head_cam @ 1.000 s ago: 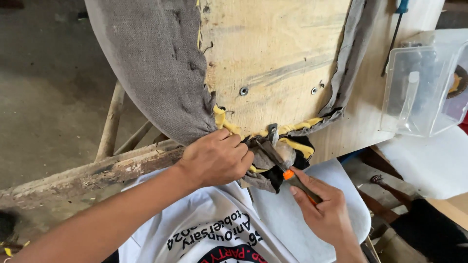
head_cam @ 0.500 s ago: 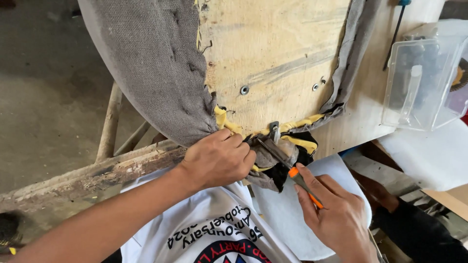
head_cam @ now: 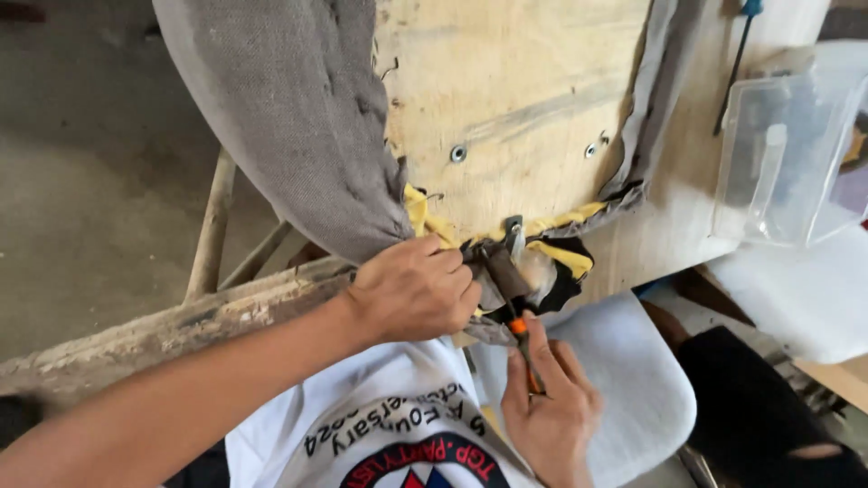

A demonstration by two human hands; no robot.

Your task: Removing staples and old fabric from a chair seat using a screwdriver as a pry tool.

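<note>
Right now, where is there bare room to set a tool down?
Bare: the plywood between the grey fabric and the right fabric edge. Crowded: the lower edge, where the left hand grips fabric and the right hand works an orange-handled tool; the clear bin fills the right.

The plywood seat board stands at twelve o'clock, fabric draped at ten. The plastic box sits at two. Left hand lies just left of the pliers, right hand at six.
</note>
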